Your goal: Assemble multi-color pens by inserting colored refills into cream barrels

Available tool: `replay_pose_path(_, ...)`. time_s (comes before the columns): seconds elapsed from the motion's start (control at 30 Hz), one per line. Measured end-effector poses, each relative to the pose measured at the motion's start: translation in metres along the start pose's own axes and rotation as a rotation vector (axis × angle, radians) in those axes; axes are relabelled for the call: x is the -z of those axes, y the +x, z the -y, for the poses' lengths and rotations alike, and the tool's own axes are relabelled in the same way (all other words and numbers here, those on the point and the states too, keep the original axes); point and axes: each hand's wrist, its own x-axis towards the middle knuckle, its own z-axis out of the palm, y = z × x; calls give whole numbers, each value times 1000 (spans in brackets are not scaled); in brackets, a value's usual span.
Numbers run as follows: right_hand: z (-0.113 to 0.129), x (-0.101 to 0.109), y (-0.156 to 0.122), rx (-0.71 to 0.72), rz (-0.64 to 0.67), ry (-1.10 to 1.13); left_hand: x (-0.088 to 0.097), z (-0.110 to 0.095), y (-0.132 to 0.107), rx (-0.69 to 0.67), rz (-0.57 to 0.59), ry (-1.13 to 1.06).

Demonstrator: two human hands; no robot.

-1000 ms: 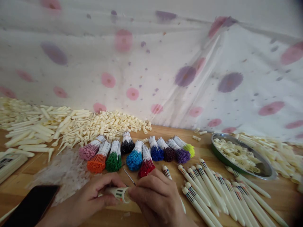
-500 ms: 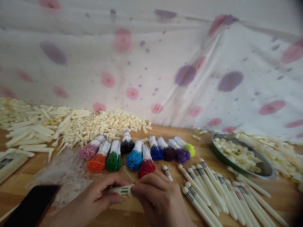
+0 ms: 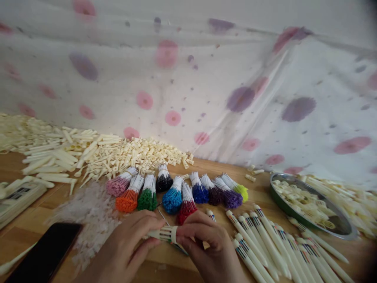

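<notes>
- Head view: I have a cream slotted barrel [image 3: 165, 234] at lower centre, held above the wooden table [image 3: 160, 273] between both hands.
- The relation I watch: its long axis runs across the view, nearly level from hand to hand, with its wider collar end towards the right hand [image 3: 210, 243].
- Left hand [image 3: 129, 245]: closed, thumb and fingers gripping the barrel's left part and hiding that end from me.
- Right hand: thumb and fingertips pinched together on the collar end. I cannot tell whether a smaller part sits between them.
- Neither hand is nearer; both touch the barrel, one at each end.
- Beyond it, a thin rod [image 3: 163, 215] slants behind the barrel, and the red-tipped refill bundle [image 3: 186, 202] lies just past the right fingers.
- To the right of the right hand, I see assembled-looking pens [image 3: 266, 245] side by side, tips towards me.
</notes>
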Motion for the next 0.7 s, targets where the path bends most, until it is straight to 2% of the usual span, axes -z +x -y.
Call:
replay_pose_path(0.2,0,11,6,349,108,-266,0,-3,-2,6,23,-45)
replay_pose_path(0.33,2,16,7,424,158,-326,-1,-6,-2,21,5,-81)
replay_pose_path(0.4,6,18,6,389,195,-317,-1,-7,-2,23,-1,-87)
replay_pose_path(0.5,14,18,5,250,218,-192,-2,-8,-4,8,-20,-72)
replay_pose_path(0.6,18,15,3,165,136,43,-3,-7,-4,4,-37,-29)
replay_pose_path(0.7,11,10,4,68,88,182,-2,-4,-1,60,-51,32)
